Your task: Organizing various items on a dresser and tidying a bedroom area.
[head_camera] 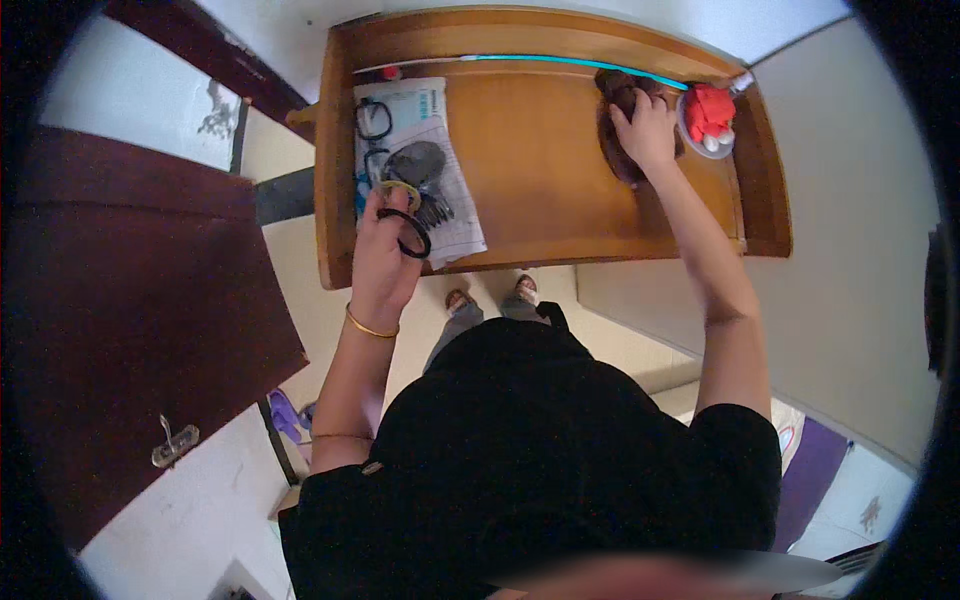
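My left hand [386, 255] is over the left end of a wooden tabletop with raised sides [532, 172]. A black ring [415, 244], like a hair tie, hangs at its fingers, and a yellow ring [407, 193] shows at the fingertips. Beneath lie printed papers [465, 225] bearing a dark grey rounded object [417, 161], a black toothed piece [436, 211] like a comb or hair claw, and a black loop [375, 120]. My right hand [649, 131] rests on a dark brown soft-looking item [619, 150], partly hidden beneath it; its fingers are bent onto the top.
A thin teal and white stick [555, 58] runs along the back board. At the right end, a clear plastic bowl [684, 131] holds a red crumpled item [709, 112] and white rounded pieces [718, 140]. A dark red door [150, 322] stands at left, purple slippers [283, 412] near it.
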`<control>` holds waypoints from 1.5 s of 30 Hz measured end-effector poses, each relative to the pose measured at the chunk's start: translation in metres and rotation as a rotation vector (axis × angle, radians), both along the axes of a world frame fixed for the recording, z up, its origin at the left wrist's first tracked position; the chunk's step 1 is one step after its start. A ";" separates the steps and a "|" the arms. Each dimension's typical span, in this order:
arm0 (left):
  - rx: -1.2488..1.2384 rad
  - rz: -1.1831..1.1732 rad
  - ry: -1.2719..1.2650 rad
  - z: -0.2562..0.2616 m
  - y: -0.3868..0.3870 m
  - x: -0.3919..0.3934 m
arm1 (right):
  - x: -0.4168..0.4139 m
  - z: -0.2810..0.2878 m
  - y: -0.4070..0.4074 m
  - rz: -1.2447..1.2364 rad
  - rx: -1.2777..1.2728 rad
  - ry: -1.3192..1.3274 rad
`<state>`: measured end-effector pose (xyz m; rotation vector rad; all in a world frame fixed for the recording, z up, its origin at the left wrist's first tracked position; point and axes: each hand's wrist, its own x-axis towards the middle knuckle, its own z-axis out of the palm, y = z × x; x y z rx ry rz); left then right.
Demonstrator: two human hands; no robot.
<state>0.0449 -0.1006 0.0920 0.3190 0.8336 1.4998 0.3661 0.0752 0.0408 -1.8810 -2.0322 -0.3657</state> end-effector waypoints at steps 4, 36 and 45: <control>-0.014 0.076 0.001 0.008 -0.006 0.007 | -0.074 0.003 0.004 0.200 -0.106 0.018; 0.018 -0.029 0.231 -0.030 0.063 0.042 | 0.133 0.034 -0.083 -0.028 -0.283 -0.104; 0.008 0.043 0.159 -0.042 0.065 0.034 | 0.087 0.027 -0.123 0.033 -0.428 -0.070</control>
